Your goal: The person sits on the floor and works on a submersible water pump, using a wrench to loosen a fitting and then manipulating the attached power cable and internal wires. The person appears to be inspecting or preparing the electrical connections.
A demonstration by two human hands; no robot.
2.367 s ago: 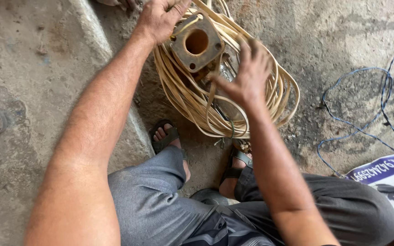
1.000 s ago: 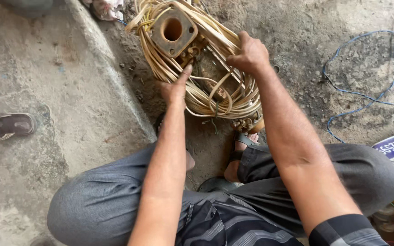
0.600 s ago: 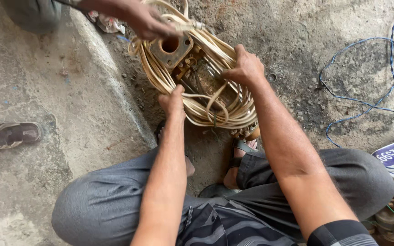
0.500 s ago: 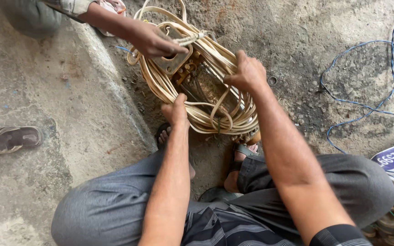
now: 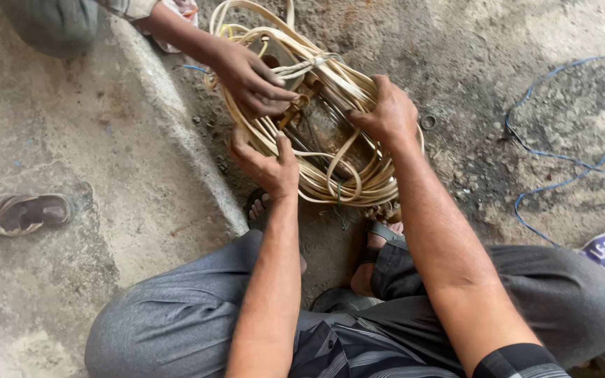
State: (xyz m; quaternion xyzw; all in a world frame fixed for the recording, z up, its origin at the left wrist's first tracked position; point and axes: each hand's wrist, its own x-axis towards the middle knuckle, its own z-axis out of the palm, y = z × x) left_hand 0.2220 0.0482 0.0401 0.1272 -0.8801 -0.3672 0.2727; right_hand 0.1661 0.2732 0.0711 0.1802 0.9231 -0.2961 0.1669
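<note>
Cream-coloured flat cable (image 5: 358, 178), a big messy coil of it, sits on the concrete floor (image 5: 71, 140) just past my feet, wrapped around some rusty metal part (image 5: 320, 129) I can only half see through the loops. So the coil is basically between my two hands. My left arm runs straight out from my knee, and my left hand (image 5: 267, 164) is on the near left edge of the coil, fingers curled up and around the outer loops, thumb pointing away from me, so it's gripping the strands there. My right arm comes in from the right at a slant, and my right hand (image 5: 385, 112) is clamped down over the top of the bundle on the far right side, knuckles up, fingers closed on several strands. Another person's hand (image 5: 250, 77) reaches in from the far left and pinches the loops at the far end, close to my left hand but not touching it. A blue wire (image 5: 561, 183) trails over the floor off to the right, well apart, and a worn sandal (image 5: 22, 213) lies way off left.
</note>
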